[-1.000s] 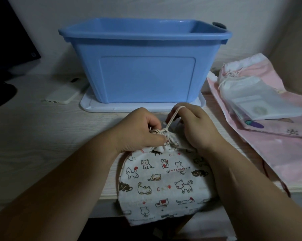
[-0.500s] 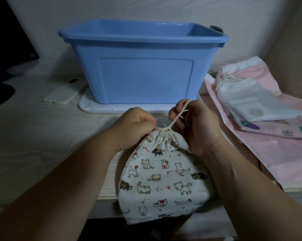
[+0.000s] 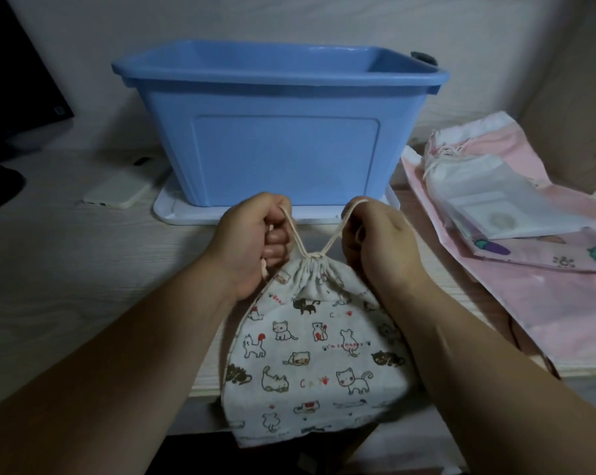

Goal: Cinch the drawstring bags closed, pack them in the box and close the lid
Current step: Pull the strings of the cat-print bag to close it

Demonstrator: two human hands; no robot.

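A white cat-print drawstring bag (image 3: 310,358) lies at the desk's front edge, its lower part hanging over. Its mouth is gathered tight. My left hand (image 3: 252,241) grips one end of the cream drawstring (image 3: 298,240), and my right hand (image 3: 375,241) grips the other end. The two cords rise from the gathered mouth in a V. Behind them stands the open blue plastic box (image 3: 283,132) on its white lid (image 3: 173,210). More bags lie at the right: a white one (image 3: 485,197) on a pink one (image 3: 546,296).
A white phone (image 3: 118,193) lies left of the lid. A dark monitor (image 3: 12,80) stands at the far left. A beige wall panel (image 3: 570,97) rises at the right, and the desk edge (image 3: 204,392) runs just under the cat bag.
My hands moved apart and each now pulls a cord end outward. The bag's mouth has drawn tighter, and the view has shifted lower.
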